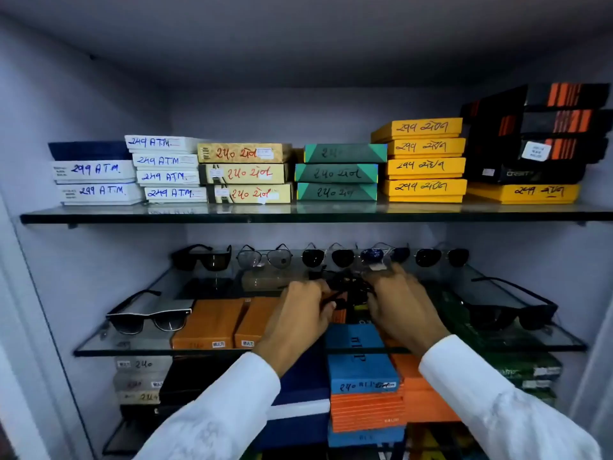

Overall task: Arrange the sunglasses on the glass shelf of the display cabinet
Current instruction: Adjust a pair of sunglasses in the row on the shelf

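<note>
Both hands reach over the middle glass shelf [99, 343]. My left hand [298, 313] and my right hand [398, 310] together grip a pair of dark sunglasses [348, 288], mostly hidden between the fingers. Along the back of the shelf stands a row of several sunglasses: a black pair [204, 258], a clear aviator pair [265, 257], dark aviators [326, 257], a blue-lensed pair [374, 255] and another dark pair [441, 257]. A black-and-white pair [149, 318] sits at the front left, a black pair [510, 312] at the front right.
The upper glass shelf [298, 215] carries stacks of white, tan, green, yellow and black boxes. Under the middle shelf lie orange boxes [212, 323], a blue box [361, 360] and more stacked boxes. Cabinet walls close in left and right.
</note>
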Motion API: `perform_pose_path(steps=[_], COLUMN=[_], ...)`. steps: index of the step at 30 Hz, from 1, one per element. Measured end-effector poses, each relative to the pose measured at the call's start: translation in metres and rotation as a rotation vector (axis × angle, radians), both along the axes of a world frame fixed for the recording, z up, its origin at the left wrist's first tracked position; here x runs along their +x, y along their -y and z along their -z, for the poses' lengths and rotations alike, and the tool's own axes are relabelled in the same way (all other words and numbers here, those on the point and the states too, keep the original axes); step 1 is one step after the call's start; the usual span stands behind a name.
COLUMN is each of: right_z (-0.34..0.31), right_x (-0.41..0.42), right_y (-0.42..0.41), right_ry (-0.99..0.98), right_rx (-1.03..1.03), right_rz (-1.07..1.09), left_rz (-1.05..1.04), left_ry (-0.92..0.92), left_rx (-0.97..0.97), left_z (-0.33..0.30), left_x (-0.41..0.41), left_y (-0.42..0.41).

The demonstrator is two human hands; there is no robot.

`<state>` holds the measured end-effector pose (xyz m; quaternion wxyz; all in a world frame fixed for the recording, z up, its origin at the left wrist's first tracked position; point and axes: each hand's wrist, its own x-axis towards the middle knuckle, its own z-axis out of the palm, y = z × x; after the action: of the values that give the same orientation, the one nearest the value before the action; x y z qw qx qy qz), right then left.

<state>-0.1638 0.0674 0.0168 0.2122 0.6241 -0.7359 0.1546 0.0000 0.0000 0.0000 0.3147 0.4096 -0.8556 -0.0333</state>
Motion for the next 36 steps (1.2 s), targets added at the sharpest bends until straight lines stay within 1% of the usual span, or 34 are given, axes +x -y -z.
perform_pose_path(steps=[5,7,9,13,17,20,23,27,30,36], right_z=[0.002,0.003,0.003,0.0,-0.017,-0.031,-0.036,-0.034,-0.032,-0.022], right_x=[-0.001,-0.004,-0.007,-0.002,0.025,0.056,0.084,0.11,0.121,0.125], right_y=[0.014,0.019,0.02,0.019,0.022,0.028,0.036,0.046,0.053,0.066], right_ry=[-0.01,-0.005,0.046,0.251,0.517,0.618,0.609,0.572,0.532,0.507], right_rx=[0.023,-0.022,-0.066,-0.156,-0.288,-0.256,-0.155,-0.075,-0.022,0.021], right_rz=[0.023,0.015,-0.006,-0.114,-0.243,-0.274,-0.242,-0.198,-0.177,-0.159], left_rz=[0.01,0.017,0.023,0.055,-0.042,-0.13,-0.232,-0.308,-0.352,-0.43], left_ry=[-0.016,-0.027,-0.03,-0.117,-0.26,-0.329,-0.363,-0.304,-0.208,-0.021], left_rx=[0.101,0.093,0.064,0.029,0.07,0.124,0.146,0.122,0.114,0.081], left_z=[0.002,0.004,0.004,-0.012,-0.034,-0.047,-0.055,-0.059,-0.059,-0.052], left_x=[-0.014,-0.012,-0.004,0.026,0.071,0.105,0.131,0.151,0.155,0.159], left_y=[0.012,0.013,0.013,0.003,-0.007,-0.006,0.005,0.019,0.029,0.039])
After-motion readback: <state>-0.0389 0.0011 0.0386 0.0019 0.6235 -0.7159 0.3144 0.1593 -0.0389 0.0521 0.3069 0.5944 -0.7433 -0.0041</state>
